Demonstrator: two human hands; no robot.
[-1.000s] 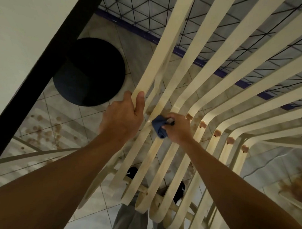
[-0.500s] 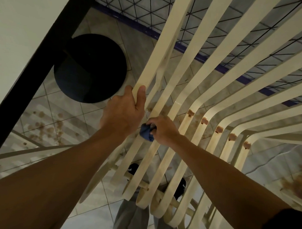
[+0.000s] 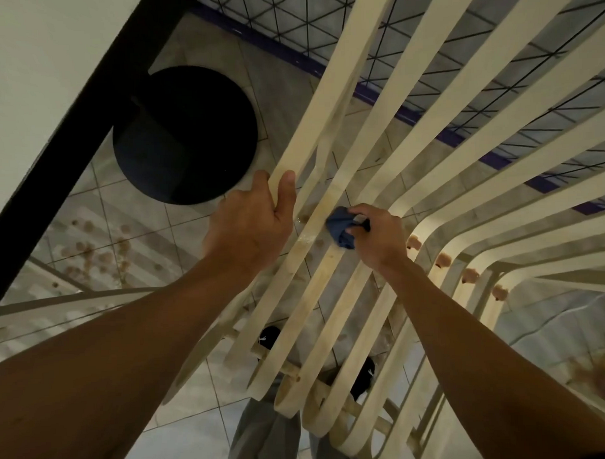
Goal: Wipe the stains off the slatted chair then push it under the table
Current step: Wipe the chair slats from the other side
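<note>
The cream slatted chair (image 3: 423,98) fills the centre and right, its curved slats running from top right down toward me. My left hand (image 3: 251,227) grips the leftmost slat, thumb on top. My right hand (image 3: 377,240) holds a bunched blue cloth (image 3: 340,229) pressed against the third slat near the bend. Wet smears show on the second slat beside the cloth. Several brown stains (image 3: 442,259) sit on the bends of the slats further right.
The white table (image 3: 31,67) with a black edge crosses the upper left, its round black base (image 3: 188,137) on the tiled floor. A black wire grid (image 3: 426,70) lies behind the chair. My shoes (image 3: 363,378) show through the slats.
My right hand and the cloth slid left and down the slats half a second ago, then came back right and up. My left hand has kept its grip on the leftmost slat.
</note>
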